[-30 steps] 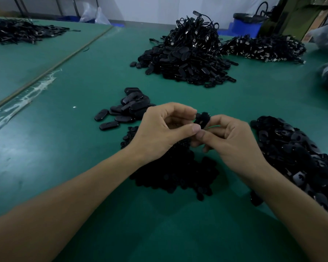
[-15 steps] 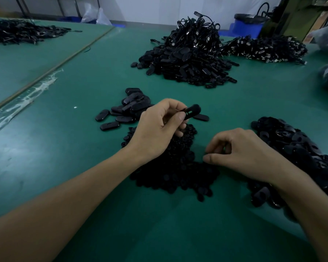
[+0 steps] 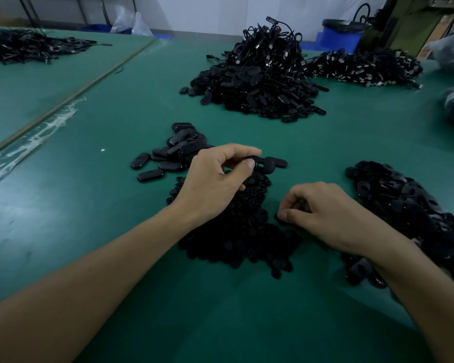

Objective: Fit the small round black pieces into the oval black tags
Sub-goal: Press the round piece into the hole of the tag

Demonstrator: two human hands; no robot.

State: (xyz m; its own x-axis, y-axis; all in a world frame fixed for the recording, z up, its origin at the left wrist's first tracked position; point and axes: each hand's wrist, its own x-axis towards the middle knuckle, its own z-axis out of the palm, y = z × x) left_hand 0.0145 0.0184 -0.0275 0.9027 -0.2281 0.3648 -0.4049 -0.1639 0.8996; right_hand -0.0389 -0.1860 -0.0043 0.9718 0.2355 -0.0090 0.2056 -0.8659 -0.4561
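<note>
Your left hand (image 3: pixel 215 184) pinched an oval tag (image 3: pixel 264 165) above the pile of round pieces (image 3: pixel 241 231) — your right hand (image 3: pixel 325 213) curled at that pile's edge; whether it held one, I couldn't tell.

Dim even light, soft shadows, wide-angle edge distortion.

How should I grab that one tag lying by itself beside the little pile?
Probably pinch the tag across its two long sides, coming straight down. It lies flat on the mat, clear of the pile, so both long edges are free and its narrow width fits fingertips.
</note>
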